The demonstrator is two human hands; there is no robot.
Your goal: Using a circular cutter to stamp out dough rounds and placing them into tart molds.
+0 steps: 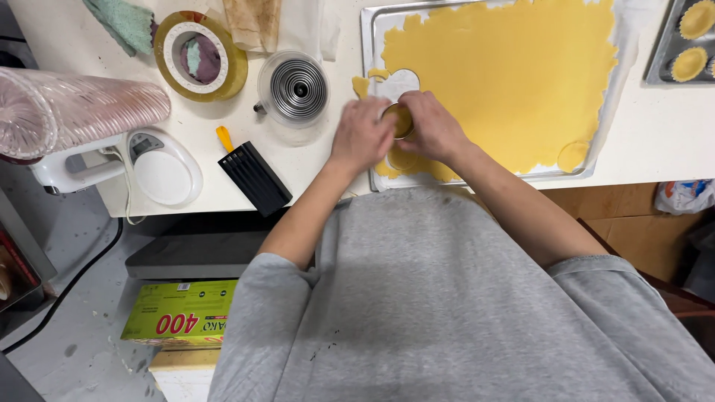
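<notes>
A sheet of yellow dough (514, 74) lies rolled out on paper in a metal baking tray (366, 45). Round holes are cut from its near left corner. My left hand (361, 134) and my right hand (432, 126) meet over that corner, both gripping a small round tin lined with dough (401, 119). The fingers hide most of the tin. A loose dough disc (572, 155) rests at the tray's near right corner.
A nest of round metal cutters (298, 88) sits left of the tray. A white kitchen scale (160, 165), a black scraper with a yellow handle (252, 175), a stack of clear fluted cups (74, 112) and a tape roll (201, 56) lie further left. Filled tartlet tins (689, 45) stand far right.
</notes>
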